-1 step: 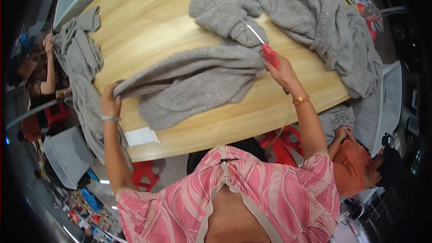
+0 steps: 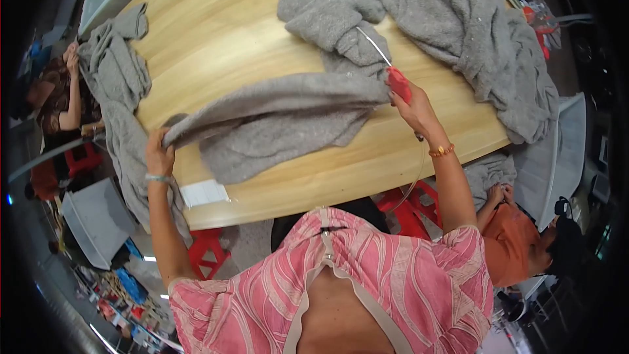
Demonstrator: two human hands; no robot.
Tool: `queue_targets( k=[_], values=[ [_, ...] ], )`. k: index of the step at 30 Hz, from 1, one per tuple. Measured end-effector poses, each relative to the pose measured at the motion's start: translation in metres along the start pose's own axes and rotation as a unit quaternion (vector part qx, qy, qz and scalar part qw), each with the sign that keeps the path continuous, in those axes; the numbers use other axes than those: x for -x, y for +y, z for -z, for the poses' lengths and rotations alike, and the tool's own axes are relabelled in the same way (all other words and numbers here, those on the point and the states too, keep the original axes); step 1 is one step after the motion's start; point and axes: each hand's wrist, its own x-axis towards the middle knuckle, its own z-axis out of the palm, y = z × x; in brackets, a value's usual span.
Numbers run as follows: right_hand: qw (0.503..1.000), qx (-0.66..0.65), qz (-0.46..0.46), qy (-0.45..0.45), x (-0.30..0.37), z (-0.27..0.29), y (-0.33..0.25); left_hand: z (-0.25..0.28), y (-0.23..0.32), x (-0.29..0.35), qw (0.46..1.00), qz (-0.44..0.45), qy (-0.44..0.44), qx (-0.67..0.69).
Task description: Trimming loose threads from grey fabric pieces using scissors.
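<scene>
A grey knitted garment piece [image 2: 282, 101] is stretched between my two hands above the wooden table, its lower part hanging in a fold onto the top. My left hand [image 2: 159, 152] is closed on its left end. At the other end, my right hand [image 2: 414, 105] is closed round the red grip [image 2: 398, 84] of a tool with a thin, straight metal shaft [image 2: 373, 44]; its exact kind is unclear. The garment's right end meets my right fingers and seems pinched there. Beneath the shaft's far end lies a bunched grey knit [image 2: 337, 23].
More grey knits heap along the right edge [image 2: 452, 33] and down the left edge [image 2: 121, 85] of the table [image 2: 216, 33]. A white paper [image 2: 204, 193] lies near the front edge. Red stools [image 2: 208, 252] and pale bins [image 2: 98, 223] stand around. Co-workers sit left [image 2: 59, 98] and right [image 2: 514, 242].
My right hand has shifted slightly right with the tool, and my left hand slightly left. The garment's upper edge looks a little more stretched between them.
</scene>
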Motion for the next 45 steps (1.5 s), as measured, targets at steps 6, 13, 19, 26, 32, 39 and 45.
queue_targets(
  k=[6,13,19,26,32,39,45],
  values=[
    [0.998,0.015,-0.013,-0.064,0.048,-0.010,0.014,-0.008,-0.009,0.094,0.978,0.051,-0.196,-0.041],
    [0.997,0.068,-0.021,0.008,0.043,-0.019,0.031,-0.043,-0.046,0.098,0.977,0.036,-0.208,-0.036],
    [0.992,-0.026,-0.046,0.110,0.036,-0.014,0.014,-0.018,-0.056,0.075,0.988,0.017,-0.121,-0.090],
    [0.990,0.122,-0.046,0.057,0.035,-0.042,0.055,-0.061,-0.032,0.074,0.952,0.045,-0.229,-0.198],
    [0.984,0.152,-0.058,0.072,0.043,-0.036,0.037,-0.074,0.109,0.040,0.988,-0.143,-0.061,0.011],
    [0.979,0.190,0.006,0.072,0.085,-0.027,0.004,-0.217,0.253,0.001,0.921,-0.347,-0.164,0.067],
    [0.939,0.319,-0.104,-0.072,0.128,-0.023,-0.031,-0.255,0.260,0.004,0.917,-0.354,-0.182,0.005]
  ],
)
